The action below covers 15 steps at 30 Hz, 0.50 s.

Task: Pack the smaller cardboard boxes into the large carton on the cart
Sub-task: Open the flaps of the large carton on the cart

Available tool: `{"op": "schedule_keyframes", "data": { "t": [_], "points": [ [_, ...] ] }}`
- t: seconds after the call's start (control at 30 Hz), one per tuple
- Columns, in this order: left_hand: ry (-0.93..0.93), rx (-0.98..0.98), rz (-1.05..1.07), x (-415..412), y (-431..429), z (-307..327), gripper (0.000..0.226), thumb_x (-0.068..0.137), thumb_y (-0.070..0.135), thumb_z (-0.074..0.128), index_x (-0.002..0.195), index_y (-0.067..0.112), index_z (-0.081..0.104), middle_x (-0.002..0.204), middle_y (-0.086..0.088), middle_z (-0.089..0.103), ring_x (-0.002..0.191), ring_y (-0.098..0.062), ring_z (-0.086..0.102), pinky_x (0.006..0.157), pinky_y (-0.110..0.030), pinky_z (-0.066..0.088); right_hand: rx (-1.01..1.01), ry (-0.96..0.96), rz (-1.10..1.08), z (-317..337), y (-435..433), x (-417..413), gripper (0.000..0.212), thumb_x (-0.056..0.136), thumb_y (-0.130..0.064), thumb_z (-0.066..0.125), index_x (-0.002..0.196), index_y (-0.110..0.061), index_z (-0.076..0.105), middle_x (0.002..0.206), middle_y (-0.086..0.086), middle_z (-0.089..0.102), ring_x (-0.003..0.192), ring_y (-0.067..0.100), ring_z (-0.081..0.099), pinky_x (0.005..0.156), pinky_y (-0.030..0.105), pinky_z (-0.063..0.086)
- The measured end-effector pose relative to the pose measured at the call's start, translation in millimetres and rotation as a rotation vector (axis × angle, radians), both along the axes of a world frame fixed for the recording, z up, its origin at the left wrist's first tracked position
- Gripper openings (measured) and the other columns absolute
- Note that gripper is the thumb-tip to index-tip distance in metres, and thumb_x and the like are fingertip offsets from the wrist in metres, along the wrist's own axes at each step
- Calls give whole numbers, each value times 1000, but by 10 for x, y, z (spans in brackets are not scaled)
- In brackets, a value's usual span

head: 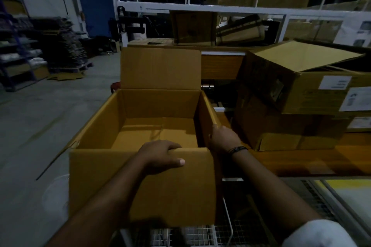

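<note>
A large open carton (96, 178) stands in front of me on a wire-mesh cart (200, 234), its far flap upright and its inside bare. My left hand (162, 156) is closed over the top edge of the near flap, thumb on the outer face. My right hand (223, 136) grips the rim of the carton's right wall; a dark band circles that wrist. To the right, a labelled cardboard box (313, 90) with raised flaps lies tilted on top of another box (281, 134).
A wooden bench (301, 160) holds the stacked boxes on the right. A white metal rack (200, 9) with more cartons rises behind. Shelving and stacked flat cardboard (66, 46) line the left wall, beyond an open concrete floor (40, 116).
</note>
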<state>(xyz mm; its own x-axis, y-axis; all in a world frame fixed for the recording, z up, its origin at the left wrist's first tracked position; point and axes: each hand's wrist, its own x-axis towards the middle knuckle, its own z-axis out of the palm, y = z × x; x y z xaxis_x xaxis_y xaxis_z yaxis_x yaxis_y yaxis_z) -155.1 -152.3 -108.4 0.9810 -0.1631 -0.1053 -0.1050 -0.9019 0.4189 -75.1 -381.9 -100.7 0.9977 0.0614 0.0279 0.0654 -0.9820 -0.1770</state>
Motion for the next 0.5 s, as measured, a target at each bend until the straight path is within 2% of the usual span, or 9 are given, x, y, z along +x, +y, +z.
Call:
{"op": "schedule_keyframes", "data": {
  "t": [0.07, 0.13, 0.23, 0.33, 0.43, 0.5],
  "points": [
    [107, -87, -56, 144, -90, 33, 66, 82, 69, 69, 141, 43, 56, 138, 13, 61, 114, -13, 61, 94, -39, 54, -11, 2, 7, 5, 18, 122, 55, 104, -23, 49, 155, -12, 33, 96, 4, 59, 88, 21, 67, 75, 38, 63],
    [185, -116, -105, 342, -263, 41, 77, 79, 67, 75, 147, 44, 48, 151, 9, 51, 128, -19, 55, 96, -38, 51, 5, 39, 11, 5, 23, 238, 67, 103, -21, 53, 161, -15, 20, 107, 8, 65, 92, 22, 68, 78, 38, 63],
    [230, -82, -244, 743, -575, 120, 98, 79, 70, 74, 160, 39, 29, 164, 7, 34, 146, -23, 40, 103, -36, 41, 135, 140, -38, -6, 37, 405, 86, 101, -19, 58, 164, -25, -2, 104, 9, 64, 89, 21, 67, 76, 35, 61],
    [252, -102, -330, 1232, -784, 250, 98, 91, 49, 75, 165, 27, 15, 165, -2, 33, 148, -27, 38, 108, -35, 40, 190, 137, -69, -51, 84, 565, 91, 102, -25, 59, 164, -25, -7, 103, 10, 63, 80, 18, 61, 66, 33, 56],
    [228, 52, -352, 1663, -937, 301, 119, 89, 21, 77, 163, 30, -15, 172, -8, 11, 153, -36, 26, 117, -49, 39, 165, 82, -82, -95, 94, 650, 94, 99, -22, 62, 164, -22, -6, 113, 12, 65, 90, 21, 62, 73, 36, 56],
    [95, 232, -368, 1871, -1018, 317, 116, 90, 13, 71, 163, 27, -17, 174, -2, -4, 157, -35, 13, 121, -53, 31, 182, 48, -65, -124, 86, 677, 85, 102, -22, 56, 164, -21, -2, 109, 10, 66, 93, 22, 63, 75, 36, 55]
  ]
}}
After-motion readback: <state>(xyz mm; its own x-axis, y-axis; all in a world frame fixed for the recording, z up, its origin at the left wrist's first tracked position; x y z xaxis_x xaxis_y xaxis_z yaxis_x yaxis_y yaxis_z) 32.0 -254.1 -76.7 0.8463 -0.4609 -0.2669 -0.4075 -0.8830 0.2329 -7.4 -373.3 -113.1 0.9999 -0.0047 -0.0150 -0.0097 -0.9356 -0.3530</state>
